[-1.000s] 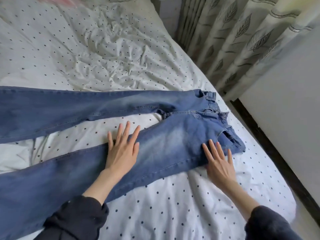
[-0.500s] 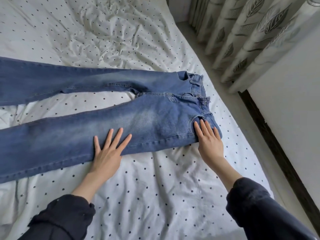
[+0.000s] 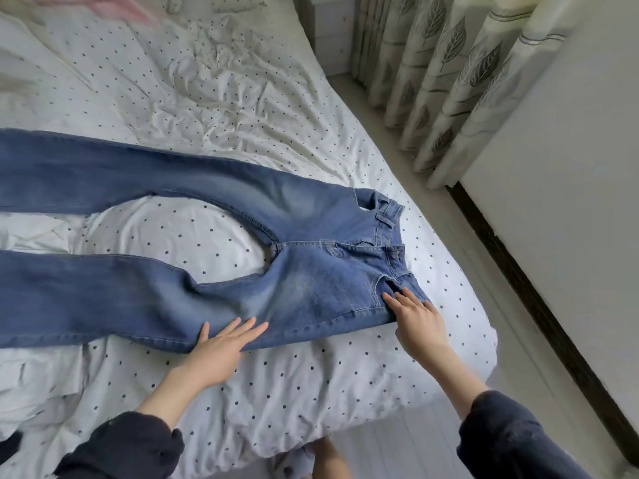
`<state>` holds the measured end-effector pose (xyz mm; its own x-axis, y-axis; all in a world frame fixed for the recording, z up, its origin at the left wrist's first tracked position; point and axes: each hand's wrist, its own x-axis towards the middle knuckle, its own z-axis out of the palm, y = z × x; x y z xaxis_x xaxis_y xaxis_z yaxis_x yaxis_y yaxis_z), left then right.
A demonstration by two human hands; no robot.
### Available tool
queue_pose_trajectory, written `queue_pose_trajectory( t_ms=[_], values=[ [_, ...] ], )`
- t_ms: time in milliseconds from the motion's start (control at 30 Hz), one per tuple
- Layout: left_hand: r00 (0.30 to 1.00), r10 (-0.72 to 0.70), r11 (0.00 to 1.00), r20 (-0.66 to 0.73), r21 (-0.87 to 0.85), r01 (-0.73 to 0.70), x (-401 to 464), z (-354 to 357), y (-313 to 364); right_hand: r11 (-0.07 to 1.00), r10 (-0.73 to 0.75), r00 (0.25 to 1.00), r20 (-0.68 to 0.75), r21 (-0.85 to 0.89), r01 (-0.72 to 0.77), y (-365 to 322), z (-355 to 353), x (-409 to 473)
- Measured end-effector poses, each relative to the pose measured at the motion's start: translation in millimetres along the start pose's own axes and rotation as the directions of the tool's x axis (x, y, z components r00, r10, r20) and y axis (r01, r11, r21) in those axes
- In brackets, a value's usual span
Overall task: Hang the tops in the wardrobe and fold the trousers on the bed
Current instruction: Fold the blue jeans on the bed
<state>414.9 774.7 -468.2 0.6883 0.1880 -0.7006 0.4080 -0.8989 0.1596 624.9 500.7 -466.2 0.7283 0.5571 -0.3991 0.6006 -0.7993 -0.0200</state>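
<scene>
The blue jeans (image 3: 294,281) are laid flat across the bed (image 3: 311,382), on its white dotted sheet, waistband toward the right edge and the 2 legs spread apart toward the left. The left hand (image 3: 221,350) is laid flat with fingers spread on the near thigh seam. The right hand (image 3: 418,323) is rested, fingers straight and together, on the near hip by the pocket. Nothing is pinched by either. Leaf-print curtains (image 3: 449,74) are seen beyond the bed, and a pink garment (image 3: 103,6), blurred, at the top left.
</scene>
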Motion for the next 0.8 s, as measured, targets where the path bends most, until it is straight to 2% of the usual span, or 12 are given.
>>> queue_pose_trajectory(
  t_ms=[67,133,233,367,467,600,700,800],
  values=[
    [0.999,-0.027,0.999,-0.038,-0.03,0.026,-12,-2,0,0.998,0.027,1.0,0.007,0.058,-0.028,-2,7,-18],
    [0.978,-0.113,0.993,-0.173,-0.032,0.11,-20,-18,-4,0.99,0.07,0.997,-0.038,0.128,-0.064,-5,2,-21],
    [0.893,-0.209,0.975,-0.397,-0.155,0.159,-22,-56,-16,0.95,0.196,0.973,-0.12,0.27,-0.158,-9,-22,-5],
    [0.766,-0.28,0.944,-0.579,-0.312,0.11,2,-126,-32,0.883,0.331,0.898,-0.288,0.429,-0.188,-3,-66,39],
    [0.717,-0.243,0.934,-0.654,-0.358,-0.009,45,-181,-38,0.881,0.354,0.859,-0.37,0.439,-0.175,3,-91,86],
    [0.736,-0.2,0.937,-0.647,-0.347,-0.05,125,-234,-43,0.911,0.368,0.89,-0.268,0.298,-0.286,13,-92,157],
    [0.796,-0.176,0.952,-0.579,-0.306,-0.013,184,-246,-48,0.903,0.385,0.911,-0.148,0.263,-0.339,18,-77,196],
    [0.817,-0.197,0.959,-0.542,-0.281,0.045,226,-241,-56,0.9,0.397,0.908,-0.137,0.251,-0.356,20,-58,224]
  ],
)
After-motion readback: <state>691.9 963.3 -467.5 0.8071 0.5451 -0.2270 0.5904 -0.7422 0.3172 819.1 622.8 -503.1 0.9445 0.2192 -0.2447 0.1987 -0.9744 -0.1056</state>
